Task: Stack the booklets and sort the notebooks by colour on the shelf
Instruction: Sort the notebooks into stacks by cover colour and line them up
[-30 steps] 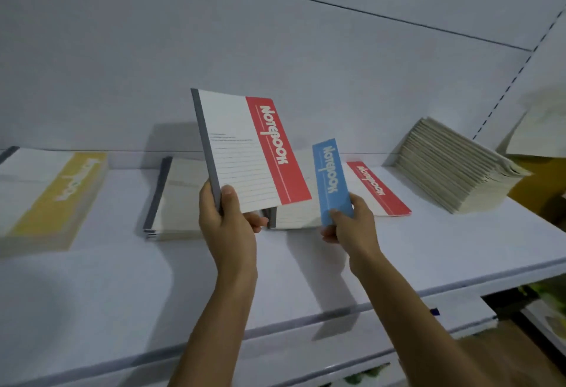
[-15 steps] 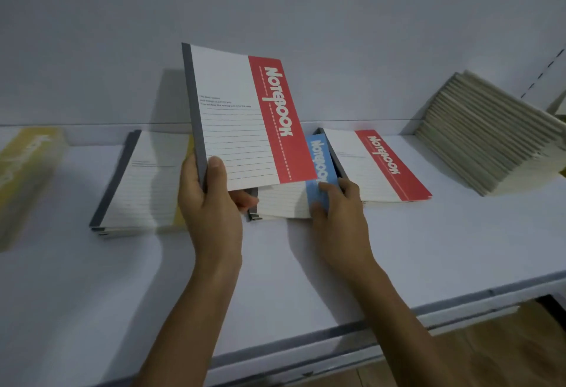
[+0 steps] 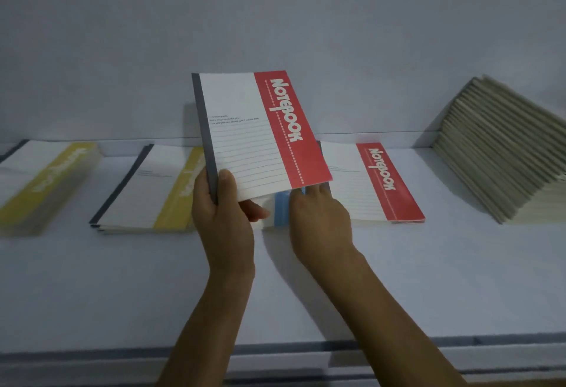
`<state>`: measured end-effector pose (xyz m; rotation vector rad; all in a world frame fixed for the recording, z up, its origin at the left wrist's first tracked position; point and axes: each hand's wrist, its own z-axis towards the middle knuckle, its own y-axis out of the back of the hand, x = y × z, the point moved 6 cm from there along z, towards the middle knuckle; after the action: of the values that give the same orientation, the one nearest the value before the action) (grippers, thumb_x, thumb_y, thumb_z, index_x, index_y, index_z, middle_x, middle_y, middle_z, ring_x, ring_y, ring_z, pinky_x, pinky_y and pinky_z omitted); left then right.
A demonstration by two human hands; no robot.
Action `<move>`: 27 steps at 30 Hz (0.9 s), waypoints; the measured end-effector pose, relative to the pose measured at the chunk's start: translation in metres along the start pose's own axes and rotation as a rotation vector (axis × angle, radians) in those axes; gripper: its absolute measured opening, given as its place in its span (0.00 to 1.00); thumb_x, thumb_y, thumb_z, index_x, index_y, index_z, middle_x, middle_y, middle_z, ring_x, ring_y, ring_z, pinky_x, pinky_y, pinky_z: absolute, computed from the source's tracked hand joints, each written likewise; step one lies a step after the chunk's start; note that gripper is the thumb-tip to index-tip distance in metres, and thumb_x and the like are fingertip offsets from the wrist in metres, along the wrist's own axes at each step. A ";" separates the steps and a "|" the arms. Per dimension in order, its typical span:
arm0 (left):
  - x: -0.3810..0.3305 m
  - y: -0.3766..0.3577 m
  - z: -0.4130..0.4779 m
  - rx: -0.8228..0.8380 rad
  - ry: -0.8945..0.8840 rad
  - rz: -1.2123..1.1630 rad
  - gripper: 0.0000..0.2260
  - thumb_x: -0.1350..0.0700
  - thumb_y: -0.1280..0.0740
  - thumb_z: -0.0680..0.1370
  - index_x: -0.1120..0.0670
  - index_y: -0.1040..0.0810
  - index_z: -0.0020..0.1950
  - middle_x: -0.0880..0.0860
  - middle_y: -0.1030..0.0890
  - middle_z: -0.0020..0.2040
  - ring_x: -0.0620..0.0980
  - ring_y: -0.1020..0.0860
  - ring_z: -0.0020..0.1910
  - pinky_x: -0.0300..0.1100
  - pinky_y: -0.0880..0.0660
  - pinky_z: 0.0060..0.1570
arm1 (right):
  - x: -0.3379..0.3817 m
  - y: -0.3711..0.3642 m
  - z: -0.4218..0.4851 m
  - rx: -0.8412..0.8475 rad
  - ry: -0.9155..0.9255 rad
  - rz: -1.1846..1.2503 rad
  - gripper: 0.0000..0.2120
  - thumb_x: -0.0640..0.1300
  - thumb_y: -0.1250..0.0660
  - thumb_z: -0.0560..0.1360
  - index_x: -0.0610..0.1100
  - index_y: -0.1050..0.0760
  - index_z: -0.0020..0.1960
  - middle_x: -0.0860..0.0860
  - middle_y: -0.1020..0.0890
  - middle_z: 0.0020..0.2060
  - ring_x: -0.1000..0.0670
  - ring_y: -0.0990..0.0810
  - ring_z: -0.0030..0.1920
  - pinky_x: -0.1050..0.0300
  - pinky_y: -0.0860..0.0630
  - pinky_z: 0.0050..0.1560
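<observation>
White shelf [image 3: 428,279] surface spans the view in front of a plain pale wall [image 3: 275,19]. Left hand [image 3: 223,212] grips the raised red notebook [image 3: 260,132] at its lower spine corner, thumb on the cover and fingers curled behind. This notebook is held clear of the shelf, upright and tilted slightly. Right hand [image 3: 318,221] rests with fingers extended on the blue notebook [image 3: 281,212], which lies flat on the shelf and is partly hidden behind the raised red notebook. Just right of the blue notebook, the red pile [image 3: 389,181] lies flat. Left of the hands lie the near yellow pile [image 3: 180,190] and, well apart at the frame edge, the far yellow pile [image 3: 46,184], which is blurred. At far right, the booklet stack [image 3: 496,154] sits slanted, upper end toward the wall.
</observation>
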<state>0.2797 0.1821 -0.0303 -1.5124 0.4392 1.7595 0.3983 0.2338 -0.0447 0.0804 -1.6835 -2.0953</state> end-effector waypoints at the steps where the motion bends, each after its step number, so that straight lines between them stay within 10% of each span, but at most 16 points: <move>1: -0.002 -0.007 -0.006 -0.002 -0.006 -0.013 0.14 0.54 0.43 0.82 0.56 0.30 0.66 0.51 0.20 0.51 0.44 0.25 0.26 0.34 0.25 0.27 | -0.014 0.012 -0.001 -0.034 -0.015 0.109 0.16 0.41 0.35 0.78 0.42 0.30 0.65 0.46 0.23 0.59 0.48 0.23 0.55 0.59 0.27 0.53; 6: -0.003 -0.055 -0.036 0.054 -0.047 -0.041 0.15 0.51 0.39 0.79 0.57 0.33 0.62 0.49 0.19 0.50 0.47 0.19 0.36 0.32 0.25 0.29 | -0.102 0.056 -0.019 -0.157 -0.041 0.580 0.06 0.45 0.36 0.79 0.56 0.28 0.53 0.60 0.23 0.43 0.61 0.23 0.39 0.78 0.32 0.36; 15: 0.040 -0.119 -0.065 0.107 -0.119 0.363 0.04 0.55 0.40 0.81 0.47 0.32 0.55 0.44 0.21 0.49 0.41 0.19 0.46 0.33 0.22 0.37 | -0.197 0.040 -0.024 0.039 -0.114 0.563 0.20 0.51 0.32 0.75 0.47 0.27 0.65 0.53 0.21 0.60 0.52 0.23 0.58 0.62 0.32 0.53; 21: 0.059 -0.123 -0.060 0.091 -0.232 1.000 0.17 0.50 0.37 0.79 0.55 0.28 0.66 0.54 0.28 0.68 0.53 0.34 0.68 0.50 0.33 0.62 | -0.227 0.028 -0.013 0.161 -0.078 0.378 0.16 0.42 0.42 0.81 0.43 0.29 0.68 0.46 0.22 0.62 0.48 0.23 0.59 0.56 0.27 0.57; 24: 0.063 -0.127 -0.059 0.116 -0.231 1.113 0.19 0.49 0.36 0.78 0.52 0.30 0.67 0.53 0.25 0.64 0.53 0.29 0.64 0.50 0.33 0.59 | -0.224 0.026 -0.017 0.110 -0.037 0.557 0.19 0.59 0.42 0.78 0.51 0.26 0.64 0.57 0.19 0.55 0.61 0.23 0.47 0.70 0.30 0.45; 27: 0.067 -0.133 -0.062 0.159 -0.255 1.153 0.15 0.48 0.38 0.79 0.52 0.28 0.64 0.52 0.22 0.59 0.52 0.27 0.59 0.48 0.32 0.56 | -0.216 0.017 -0.025 0.079 0.058 0.432 0.32 0.72 0.40 0.69 0.53 0.28 0.65 0.60 0.21 0.57 0.59 0.23 0.52 0.61 0.28 0.54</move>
<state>0.4182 0.2478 -0.0803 -0.8941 1.4716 2.6147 0.6053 0.2896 -0.0841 -0.1813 -1.5823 -1.6915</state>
